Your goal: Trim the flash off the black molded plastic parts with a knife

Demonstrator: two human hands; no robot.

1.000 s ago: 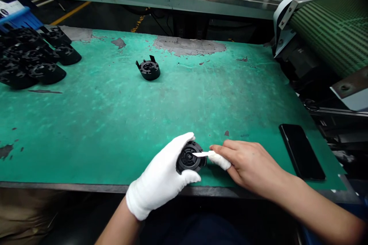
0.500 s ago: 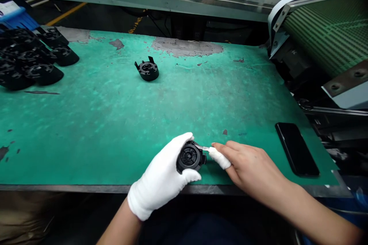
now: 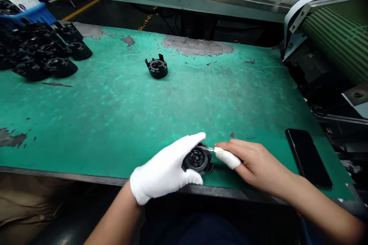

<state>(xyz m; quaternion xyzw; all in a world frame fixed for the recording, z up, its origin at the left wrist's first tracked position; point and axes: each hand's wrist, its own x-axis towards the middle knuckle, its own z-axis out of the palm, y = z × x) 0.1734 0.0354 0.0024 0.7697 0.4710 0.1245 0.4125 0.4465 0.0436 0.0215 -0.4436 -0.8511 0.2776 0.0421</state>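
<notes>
A round black part (image 3: 197, 158) is held in my left hand (image 3: 169, 166), which wears a white glove; its fingers are behind the part and its thumb in front. My right hand (image 3: 253, 162) is bare apart from a white wrap on the thumb. It grips a small metal blade (image 3: 211, 149), whose tip reaches the upper right rim of the black part. Most of the tool is hidden in the fingers. Farther back, a black part with upright tabs (image 3: 158, 66) stands on the green table.
Several black parts (image 3: 60, 66) cluster at the left, before a blue bin (image 3: 43, 14). A phone (image 3: 309, 157) lies at the right. Beyond it is a green conveyor belt (image 3: 339, 30). The green table (image 3: 115, 122) has worn grey patches.
The camera view has shifted, so the table's items appear farther right. The black part has tilted slightly in my left hand, and the blade stays at its rim.
</notes>
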